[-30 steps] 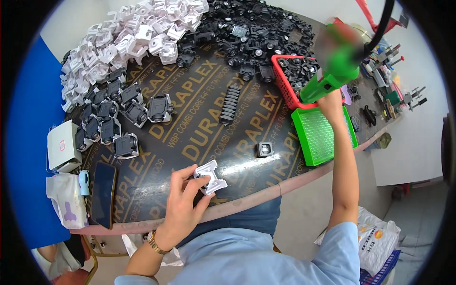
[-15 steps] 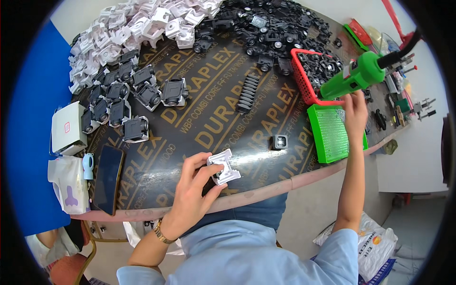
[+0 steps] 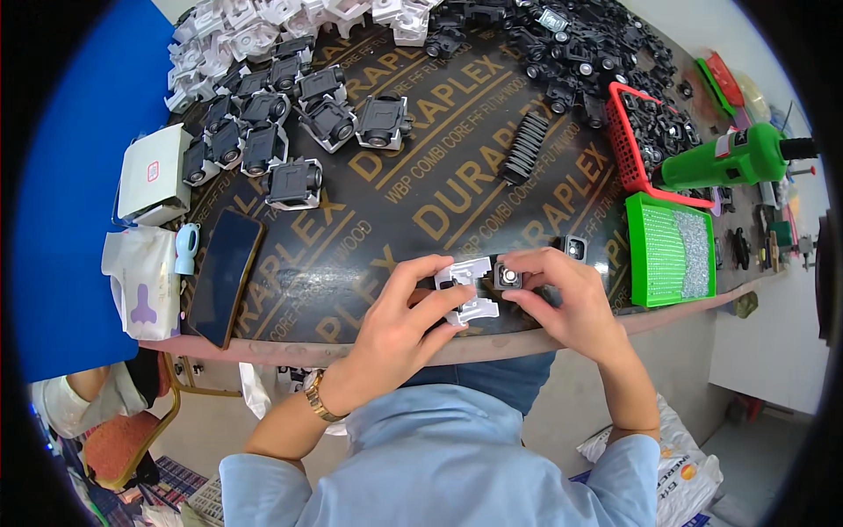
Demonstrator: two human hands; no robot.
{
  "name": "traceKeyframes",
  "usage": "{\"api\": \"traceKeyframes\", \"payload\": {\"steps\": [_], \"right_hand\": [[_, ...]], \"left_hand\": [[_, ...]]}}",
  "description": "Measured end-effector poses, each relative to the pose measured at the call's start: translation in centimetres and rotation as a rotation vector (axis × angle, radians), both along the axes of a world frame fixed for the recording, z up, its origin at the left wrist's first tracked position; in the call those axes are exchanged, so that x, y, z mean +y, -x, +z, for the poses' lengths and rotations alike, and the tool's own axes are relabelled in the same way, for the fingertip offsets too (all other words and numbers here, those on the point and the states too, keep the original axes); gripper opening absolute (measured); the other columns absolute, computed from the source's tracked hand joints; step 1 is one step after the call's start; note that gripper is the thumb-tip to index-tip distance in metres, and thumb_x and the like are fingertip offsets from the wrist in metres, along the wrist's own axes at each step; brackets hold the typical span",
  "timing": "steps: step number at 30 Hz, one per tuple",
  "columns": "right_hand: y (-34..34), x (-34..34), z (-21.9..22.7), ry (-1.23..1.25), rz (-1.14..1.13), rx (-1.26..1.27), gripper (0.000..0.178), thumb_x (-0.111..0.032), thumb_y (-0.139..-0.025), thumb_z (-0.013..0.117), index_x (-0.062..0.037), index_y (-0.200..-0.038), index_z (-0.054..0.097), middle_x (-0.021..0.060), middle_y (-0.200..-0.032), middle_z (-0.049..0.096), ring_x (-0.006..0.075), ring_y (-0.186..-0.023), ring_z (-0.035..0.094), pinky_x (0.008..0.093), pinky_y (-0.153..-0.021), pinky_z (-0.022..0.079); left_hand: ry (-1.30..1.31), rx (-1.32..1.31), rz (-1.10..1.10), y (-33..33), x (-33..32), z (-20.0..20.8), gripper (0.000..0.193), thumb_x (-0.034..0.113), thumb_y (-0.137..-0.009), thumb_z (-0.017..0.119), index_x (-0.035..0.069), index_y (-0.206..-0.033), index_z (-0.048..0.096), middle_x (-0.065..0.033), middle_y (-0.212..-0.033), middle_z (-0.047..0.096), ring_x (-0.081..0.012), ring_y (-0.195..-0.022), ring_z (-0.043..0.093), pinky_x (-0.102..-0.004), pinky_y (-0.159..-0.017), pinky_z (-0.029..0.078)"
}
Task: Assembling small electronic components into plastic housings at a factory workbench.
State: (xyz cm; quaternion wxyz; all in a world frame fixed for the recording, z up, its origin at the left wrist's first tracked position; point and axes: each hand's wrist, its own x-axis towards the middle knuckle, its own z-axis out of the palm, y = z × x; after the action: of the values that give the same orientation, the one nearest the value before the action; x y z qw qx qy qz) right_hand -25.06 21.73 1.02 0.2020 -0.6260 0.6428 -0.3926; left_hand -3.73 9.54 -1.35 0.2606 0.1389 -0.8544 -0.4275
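My left hand grips a white plastic bracket over the table's front edge, fingers on its left side. Close to the bracket's right side, my right hand pinches a small dark square part with a round, shiny centre. Whether that part touches the bracket I cannot tell. Behind my right fingers a small black square piece rests on the dark table.
White brackets and black parts are heaped at the back. Assembled units stand left, near a phone. At right are a red basket, a green screwdriver and a green tray of small clear-looking pieces.
My right hand has come from beside the green screwdriver and tray to the bracket, and now holds the small dark part. The whole view has shifted, with the table things farther right.
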Motion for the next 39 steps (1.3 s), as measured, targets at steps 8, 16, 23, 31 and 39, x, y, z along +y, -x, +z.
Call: {"api": "traceKeyframes", "payload": {"steps": [8,16,23,31,39], "right_hand": [[-1.3,-0.2,0.3,0.042,0.054,0.132,0.034,0.005,-0.078,0.071,0.0000,-0.112,0.065,0.0167,-0.116,0.068,0.0322,-0.086,0.063,0.0389,-0.077,0.053],[-3.8,0.1,0.6,-0.012,-0.065,0.186,0.054,0.004,-0.085,0.067,0.0015,-0.136,0.051,0.0196,-0.118,0.066,0.0330,-0.086,0.063,0.0404,-0.077,0.054],[-1.5,-0.4,0.7,-0.547,0.061,-1.065,0.040,-0.011,-0.097,0.065,0.0029,-0.133,0.053,0.0075,-0.108,0.069,0.0086,-0.095,0.064,0.0241,-0.083,0.052],[0.1,-3.0,4.7,-0.472,-0.011,-0.565,0.023,-0.017,-0.100,0.061,0.0020,-0.111,0.067,0.0051,-0.082,0.069,0.0101,-0.068,0.065,0.0262,-0.062,0.054],[16.4,-12.3,-3.2,0.021,-0.609,0.744,0.028,-0.010,-0.084,0.072,-0.0032,-0.108,0.060,0.0132,-0.086,0.062,0.0317,-0.077,0.062,0.0397,-0.072,0.051]], "left_hand": [[0.025,0.036,0.023,0.0,-0.1,-0.3,0.041,0.003,-0.076,0.081,0.007,-0.115,0.070,-0.0161,-0.125,0.052,-0.0244,-0.091,0.066,-0.0347,-0.077,0.059],[0.059,0.015,0.058,0.0,0.2,-0.4,0.043,0.004,-0.075,0.082,0.008,-0.117,0.070,-0.0159,-0.123,0.053,-0.0232,-0.086,0.067,-0.0334,-0.077,0.060],[0.101,0.269,0.026,-0.5,0.7,-1.2,0.043,0.002,-0.075,0.082,0.008,-0.116,0.072,-0.0193,-0.125,0.053,-0.0275,-0.099,0.068,-0.0343,-0.087,0.061],[0.107,0.092,0.084,-2.1,-0.1,0.9,0.041,-0.001,-0.075,0.081,0.005,-0.114,0.071,-0.0198,-0.125,0.053,-0.0280,-0.099,0.069,-0.0343,-0.084,0.062],[0.102,-0.010,0.104,-2.5,-1.2,-0.2,0.040,0.003,-0.075,0.082,0.003,-0.113,0.069,-0.0184,-0.128,0.052,-0.0286,-0.103,0.069,-0.0368,-0.086,0.060]]}}
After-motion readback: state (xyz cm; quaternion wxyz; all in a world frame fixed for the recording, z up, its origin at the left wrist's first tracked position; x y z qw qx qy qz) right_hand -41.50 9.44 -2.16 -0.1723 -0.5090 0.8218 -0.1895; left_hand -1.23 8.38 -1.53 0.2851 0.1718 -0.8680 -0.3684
